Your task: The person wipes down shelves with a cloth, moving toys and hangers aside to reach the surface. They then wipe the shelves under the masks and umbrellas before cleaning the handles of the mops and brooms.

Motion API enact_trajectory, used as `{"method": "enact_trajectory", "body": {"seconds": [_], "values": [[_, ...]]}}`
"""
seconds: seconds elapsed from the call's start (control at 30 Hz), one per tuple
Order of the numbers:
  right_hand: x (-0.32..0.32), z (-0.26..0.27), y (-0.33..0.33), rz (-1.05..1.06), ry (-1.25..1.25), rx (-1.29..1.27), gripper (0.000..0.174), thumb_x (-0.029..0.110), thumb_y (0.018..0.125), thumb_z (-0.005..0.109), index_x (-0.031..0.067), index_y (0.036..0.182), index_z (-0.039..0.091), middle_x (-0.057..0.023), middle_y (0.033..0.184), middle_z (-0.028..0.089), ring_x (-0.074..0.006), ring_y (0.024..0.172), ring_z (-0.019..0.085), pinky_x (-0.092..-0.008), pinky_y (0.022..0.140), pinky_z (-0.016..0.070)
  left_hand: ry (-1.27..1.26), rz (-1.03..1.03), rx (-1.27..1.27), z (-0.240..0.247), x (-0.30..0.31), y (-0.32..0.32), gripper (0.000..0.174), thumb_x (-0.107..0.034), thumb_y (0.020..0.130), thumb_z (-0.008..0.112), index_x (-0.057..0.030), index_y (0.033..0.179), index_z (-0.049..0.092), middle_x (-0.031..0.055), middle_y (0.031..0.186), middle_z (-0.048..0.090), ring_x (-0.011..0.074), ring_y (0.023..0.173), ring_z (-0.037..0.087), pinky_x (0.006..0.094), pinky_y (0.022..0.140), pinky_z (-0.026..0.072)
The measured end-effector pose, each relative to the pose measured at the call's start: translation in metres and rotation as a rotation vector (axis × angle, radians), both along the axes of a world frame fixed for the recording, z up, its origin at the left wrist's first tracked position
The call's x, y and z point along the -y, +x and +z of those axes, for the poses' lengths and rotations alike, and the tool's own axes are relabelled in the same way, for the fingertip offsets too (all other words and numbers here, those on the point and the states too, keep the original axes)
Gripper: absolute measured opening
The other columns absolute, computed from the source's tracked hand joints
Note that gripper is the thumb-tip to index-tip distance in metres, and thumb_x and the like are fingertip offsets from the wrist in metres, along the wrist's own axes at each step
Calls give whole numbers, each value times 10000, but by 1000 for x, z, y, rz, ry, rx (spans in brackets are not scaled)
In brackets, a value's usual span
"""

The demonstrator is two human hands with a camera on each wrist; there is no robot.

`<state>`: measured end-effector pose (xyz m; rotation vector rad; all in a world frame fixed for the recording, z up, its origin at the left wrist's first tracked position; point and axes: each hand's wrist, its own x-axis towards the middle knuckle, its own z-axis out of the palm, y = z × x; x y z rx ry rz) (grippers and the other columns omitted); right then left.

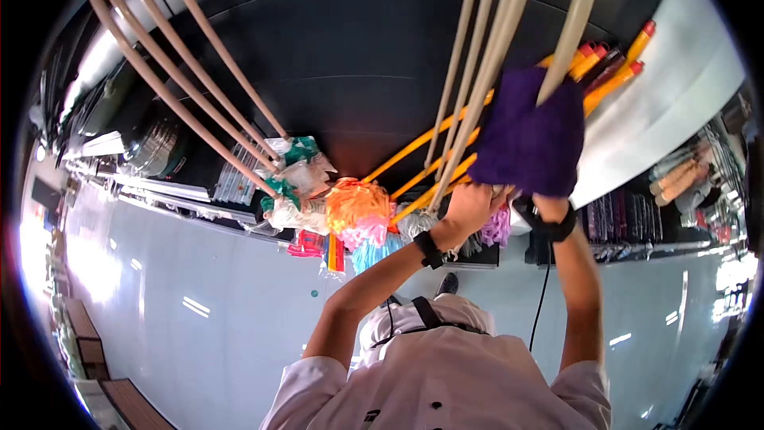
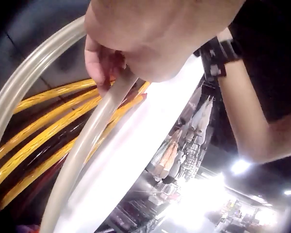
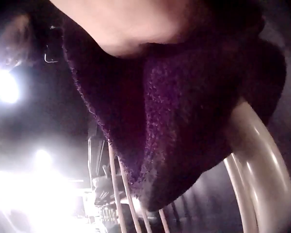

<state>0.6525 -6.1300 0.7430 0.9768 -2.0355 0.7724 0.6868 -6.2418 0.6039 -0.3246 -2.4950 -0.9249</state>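
A purple fuzzy cloth point(image 1: 529, 131) is draped over the upper part of a beige pole point(image 1: 574, 20), in front of the person's chest. In the right wrist view the same cloth point(image 3: 184, 111) wraps round the pole point(image 3: 264, 165). The right hand point(image 1: 549, 209) grips the cloth from below, its fingers mostly hidden by the fabric. Beside it, the left hand point(image 1: 471, 211) is partly behind the cloth's lower edge. In the left wrist view that hand point(image 2: 136, 41) has its fingers curled round a smooth beige pole point(image 2: 85, 138).
More beige poles point(image 1: 171, 99) lean at the left, their lower ends in plastic-wrapped mop heads. Yellow poles with red caps point(image 1: 617, 84) slant behind the cloth. Orange point(image 1: 358, 203) and blue point(image 1: 376, 255) mop heads hang on the low shelf. A white panel point(image 1: 668, 103) stands right.
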Motion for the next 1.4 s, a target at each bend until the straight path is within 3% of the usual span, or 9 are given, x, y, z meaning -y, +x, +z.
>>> {"method": "enact_trajectory", "body": {"seconds": [0.03,0.17,0.37,0.47,0.6,0.67,0.9,1.1,1.4], "values": [[3,-17,3,33,-23,81,333,207,948,506,81,1242,597,-145,1209,619,-290,1169,557,-399,1029,385,93,-22,-399,14,6,-1,364,-270,891,628,-39,1166,565,155,1020,660,331,925,648,426,781,528],[10,-78,14,134,-137,367,331,203,950,502,76,1241,596,-145,1206,620,-286,1168,558,-393,1025,389,935,-384,97,-19,7,0,279,-200,846,638,-82,1099,633,154,1079,656,316,981,626,345,941,454],[8,-122,25,201,-311,628,328,196,952,497,69,1239,595,-146,1203,621,-279,1167,559,-385,1018,394,82,-226,216,-123,41,0,235,-282,851,625,-86,969,675,176,966,683,288,1004,641,403,867,487],[6,-127,23,205,-368,673,327,192,954,494,65,1238,594,-146,1202,622,-275,1166,560,-381,1015,397,235,-158,552,-126,53,8,260,-258,804,684,-96,1006,655,156,914,670,342,887,639,408,788,510],[5,-118,11,206,-429,670,325,188,955,490,61,1236,593,-147,1199,623,-271,1165,561,-375,1010,401,141,29,52,-133,66,3,388,-308,775,706,-81,1066,584,148,982,655,365,870,642,444,745,510],[7,-110,2,211,-466,663,325,186,956,488,58,1236,593,-147,1198,624,-268,1165,561,-372,1008,403,183,31,508,-77,71,11,596,-282,757,719,-37,1259,510,169,1193,570,372,1168,519,454,972,440],[51,-69,-49,383,-753,762,329,168,964,466,35,1243,579,-148,1185,628,-249,1156,564,-345,982,419,246,56,-75,-11,65,-25,1266,-281,548,891,19,1484,92,267,1475,251,430,1352,299,467,1131,274],[74,-66,-85,599,-662,740,399,201,985,501,45,1352,483,-50,1201,613,-183,1023,613,-310,834,505,717,-339,12,-34,58,-80,937,-54,776,560,-1,1514,-15,239,1529,216,296,1411,266,316,1114,240],[50,-12,-76,435,-528,583,404,189,980,507,39,1354,478,-57,1210,609,-189,1044,607,-312,859,498,487,-82,-53,-26,46,-74,787,24,806,546,33,1481,142,256,1499,266,386,1393,284,389,1140,254]]}}
